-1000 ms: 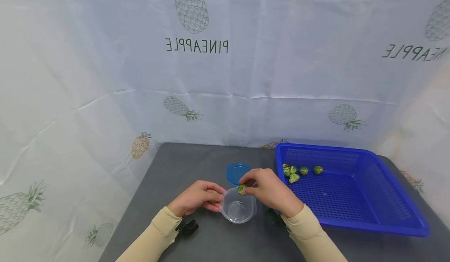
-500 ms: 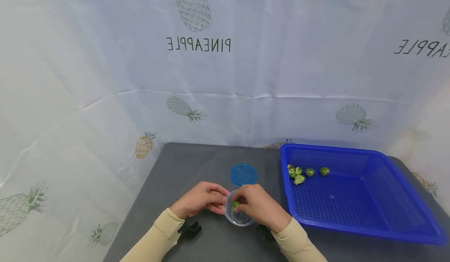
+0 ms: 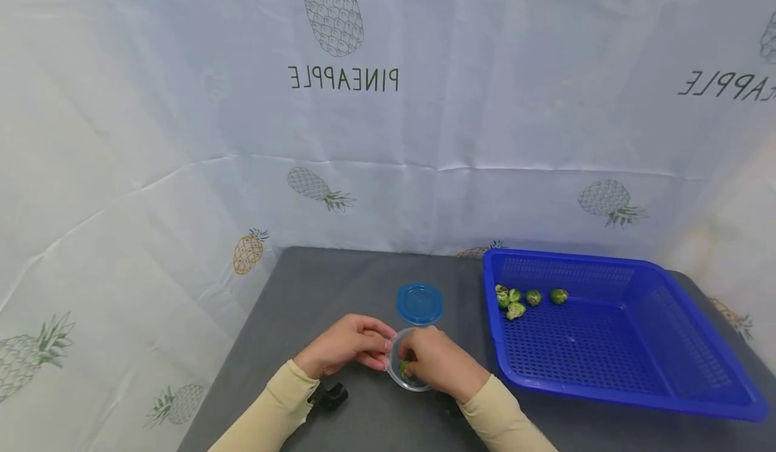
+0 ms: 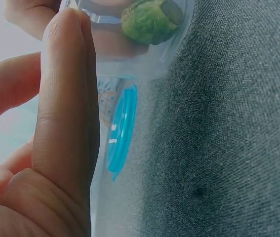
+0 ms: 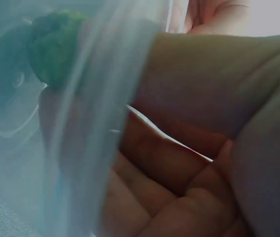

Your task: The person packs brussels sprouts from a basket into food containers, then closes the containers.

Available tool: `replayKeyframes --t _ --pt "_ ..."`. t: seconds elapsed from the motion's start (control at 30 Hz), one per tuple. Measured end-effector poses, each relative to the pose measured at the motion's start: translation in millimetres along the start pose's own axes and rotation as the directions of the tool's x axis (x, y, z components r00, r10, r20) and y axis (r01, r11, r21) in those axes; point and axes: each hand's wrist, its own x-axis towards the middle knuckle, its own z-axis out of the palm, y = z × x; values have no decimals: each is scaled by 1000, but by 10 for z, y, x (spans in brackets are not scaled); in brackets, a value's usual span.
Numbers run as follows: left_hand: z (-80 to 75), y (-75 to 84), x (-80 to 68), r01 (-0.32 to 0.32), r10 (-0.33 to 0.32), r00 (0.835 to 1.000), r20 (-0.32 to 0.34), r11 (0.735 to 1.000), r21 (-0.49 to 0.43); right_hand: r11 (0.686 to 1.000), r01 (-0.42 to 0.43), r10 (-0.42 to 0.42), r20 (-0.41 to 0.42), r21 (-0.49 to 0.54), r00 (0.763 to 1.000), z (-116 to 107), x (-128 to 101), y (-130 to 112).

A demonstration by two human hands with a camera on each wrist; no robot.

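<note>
A small clear plastic tub (image 3: 412,388) stands on the grey table. My left hand (image 3: 351,345) pinches its left rim between thumb and fingers. Reaching down into the tub, my right hand (image 3: 445,362) holds a Brussels sprout (image 3: 404,368) at its fingertips, low near the tub's floor. Through the clear wall the left wrist view shows the sprout (image 4: 149,22) with its cut stem end. In the right wrist view the sprout (image 5: 53,47) looks blurred behind the plastic, next to the fingertips. A round blue lid (image 3: 420,303) lies just behind the tub.
To the right stands a large blue plastic basket (image 3: 582,398). Several Brussels sprouts (image 3: 515,310) are gathered in its back left corner. A white curtain (image 3: 455,128) printed with pineapples hangs behind and beside the grey table (image 3: 321,283).
My right hand has lowered the Brussels sprout from above the rim to inside the tub. My left hand keeps its hold on the rim. The view has shifted slightly.
</note>
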Motion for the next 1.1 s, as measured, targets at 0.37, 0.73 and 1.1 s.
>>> replayKeyframes --t 0.37,0.73,1.1 --pt "39 11 52 3 -2 1000 -12 1000 28 997 15 -20 -73 -71 997 -586 -310 -64" --pt "24 -2 6 8 -6 999 -35 999 43 976 -154 129 -164 -153 978 -1486 -730 560" --pt "39 -6 23 39 -36 998 -52 998 57 925 -351 326 -170 -146 930 -2005 -1141 1708"
